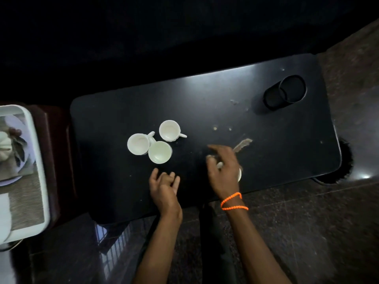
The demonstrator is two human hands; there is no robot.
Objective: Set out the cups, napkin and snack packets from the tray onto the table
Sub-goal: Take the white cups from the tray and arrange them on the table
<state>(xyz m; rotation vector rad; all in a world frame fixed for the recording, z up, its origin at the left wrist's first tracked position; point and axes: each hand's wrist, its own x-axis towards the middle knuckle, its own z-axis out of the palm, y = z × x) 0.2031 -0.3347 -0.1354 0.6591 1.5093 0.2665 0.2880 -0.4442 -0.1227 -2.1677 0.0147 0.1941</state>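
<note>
three white cups (155, 143) sit clustered mid-table (266, 152), likely to leave room. right hand (222, 167) wraps a fourth cup (239, 174) low over the tabletop, prob. setting it down; left hand (164, 184) idle, fingers loosely curled, holding nothing. napkin & pkts not clearly visible on the tray (39, 160) at far left.

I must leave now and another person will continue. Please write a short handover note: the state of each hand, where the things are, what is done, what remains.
Left hand: empty, fingers loosely curled above the black table.
Right hand: over a white cup, mostly hidden; grip unclear.
Done: three white cups clustered at table centre-left.
Left: the white tray at far left still holds items, blurred; napkin and snack packets not on the table.
</note>
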